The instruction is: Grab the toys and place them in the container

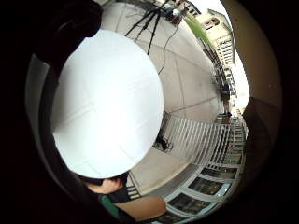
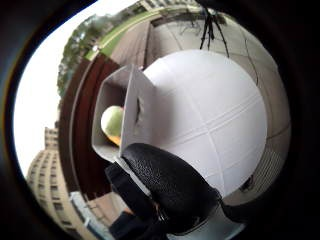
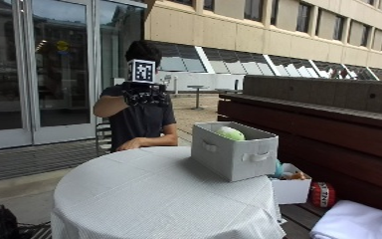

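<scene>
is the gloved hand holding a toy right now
No, the gloved right hand is raised in front of the person, holding nothing, while a green toy sits in the grey container.

No readable text is showing anywhere

Nothing on the grey container [image 3: 234,157] at the table's [image 3: 144,199] right edge is bearing a label, the small white box [image 3: 290,189] beside it is showing no print that can be made out, and a round yellow sign [image 3: 62,46] behind the glass doors is appearing too small to read.
</scene>
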A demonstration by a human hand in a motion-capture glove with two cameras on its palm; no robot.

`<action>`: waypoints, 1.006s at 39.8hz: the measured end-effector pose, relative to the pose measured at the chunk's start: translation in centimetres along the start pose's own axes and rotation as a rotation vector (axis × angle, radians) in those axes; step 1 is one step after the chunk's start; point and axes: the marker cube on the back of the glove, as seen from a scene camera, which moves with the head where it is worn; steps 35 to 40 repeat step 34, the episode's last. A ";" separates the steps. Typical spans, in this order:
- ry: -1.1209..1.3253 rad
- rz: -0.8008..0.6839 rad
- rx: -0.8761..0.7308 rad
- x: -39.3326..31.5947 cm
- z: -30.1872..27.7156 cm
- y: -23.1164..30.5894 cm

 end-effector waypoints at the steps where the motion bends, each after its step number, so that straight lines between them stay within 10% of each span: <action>1: 0.000 0.047 -0.024 0.4 0.1 0.3; 40: 0.005 -0.004 0.123 7.4 3.3 2.8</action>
